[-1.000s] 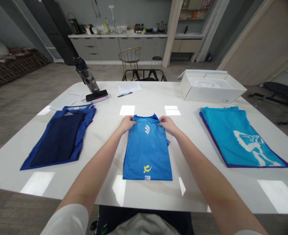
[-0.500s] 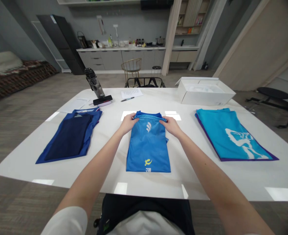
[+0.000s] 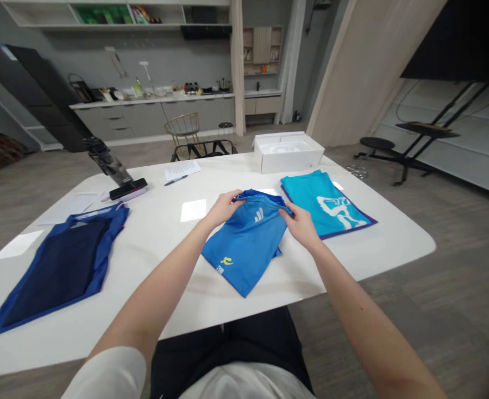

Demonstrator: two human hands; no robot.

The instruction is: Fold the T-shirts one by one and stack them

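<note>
A folded bright blue shirt point(image 3: 246, 244) with a white logo and a small yellow mark lies in the middle of the white table point(image 3: 161, 233), turned at an angle with its far end lifted off the surface. My left hand point(image 3: 224, 206) pinches the far left corner of that shirt. My right hand point(image 3: 301, 224) grips its far right corner. A folded turquoise shirt point(image 3: 325, 204) with a white print lies just right of my right hand. A dark navy and blue shirt point(image 3: 59, 260) lies flat at the left.
A white open box point(image 3: 288, 152) stands behind the turquoise shirt. A black bottle point(image 3: 107, 158), a phone point(image 3: 128, 189), papers point(image 3: 181, 169) and a pen point(image 3: 175, 180) lie at the table's far side. Chairs stand beyond the table; stools and a stand are on the right.
The view has swung to the right. Both hands have lifted the far end of the bright blue shirt and swung it toward the right; it now lies skewed.
</note>
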